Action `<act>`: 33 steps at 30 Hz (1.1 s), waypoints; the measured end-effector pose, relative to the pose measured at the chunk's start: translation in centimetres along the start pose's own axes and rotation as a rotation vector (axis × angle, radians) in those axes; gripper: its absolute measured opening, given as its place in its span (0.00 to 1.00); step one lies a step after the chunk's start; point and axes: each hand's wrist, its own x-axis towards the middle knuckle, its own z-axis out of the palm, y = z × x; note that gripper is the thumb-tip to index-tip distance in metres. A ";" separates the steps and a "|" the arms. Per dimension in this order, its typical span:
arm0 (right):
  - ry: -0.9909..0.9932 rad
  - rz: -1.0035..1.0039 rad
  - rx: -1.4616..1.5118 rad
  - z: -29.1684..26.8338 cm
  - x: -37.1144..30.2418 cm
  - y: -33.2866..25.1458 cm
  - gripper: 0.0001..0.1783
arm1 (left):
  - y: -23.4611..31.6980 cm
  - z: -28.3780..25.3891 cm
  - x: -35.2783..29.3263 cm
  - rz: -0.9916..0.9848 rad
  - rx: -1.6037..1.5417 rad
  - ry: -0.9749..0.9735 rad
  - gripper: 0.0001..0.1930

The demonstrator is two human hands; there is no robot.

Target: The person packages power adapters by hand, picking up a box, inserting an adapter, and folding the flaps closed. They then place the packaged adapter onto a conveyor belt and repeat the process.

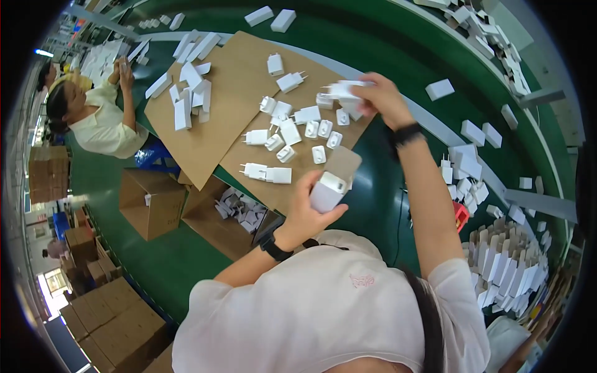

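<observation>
Near middle: left hand [314, 210], fingers curled round small open white cardboard box [325, 198], apparently keeping its raised flap [344, 163] clear | far right: right hand [384, 99], fingers pinching white plastic plug adapter [344, 91] | loose adapters [290, 132] on flat brown cardboard sheet [273, 194], perhaps against scuffs

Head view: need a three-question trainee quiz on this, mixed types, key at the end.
1. Multiple choice: what is in the left hand?
A) a red tray
B) a white box with its flap raised
C) a brown carton

2. True or false: several white plug adapters lie on a brown sheet.

3. Short answer: on which of the person's wrists is there a dark band?

Key: 1. B; 2. True; 3. Both.
</observation>
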 end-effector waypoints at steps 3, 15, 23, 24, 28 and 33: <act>0.009 -0.091 -0.289 5.9 7.0 0.5 0.23 | -0.6 -2.0 -1.9 -0.263 -0.162 0.171 0.47; 0.276 -0.464 -0.693 1.2 4.0 2.0 0.20 | -4.4 -4.5 -1.3 -0.391 -0.121 0.348 0.48; 0.760 0.270 -1.120 -13.1 -18.7 9.2 0.20 | 1.0 0.3 4.3 -0.293 -0.358 -0.043 0.40; 0.810 0.228 -1.087 -14.0 -19.3 10.9 0.22 | 1.5 1.0 4.7 -0.291 -0.415 -0.097 0.38; 0.791 0.316 -1.159 -13.7 -16.6 13.8 0.24 | 2.2 1.8 4.5 -0.259 -0.391 -0.125 0.32; 0.583 -0.003 -1.029 -9.6 -16.8 10.2 0.23 | 1.0 1.8 3.4 -0.124 -0.247 -0.063 0.35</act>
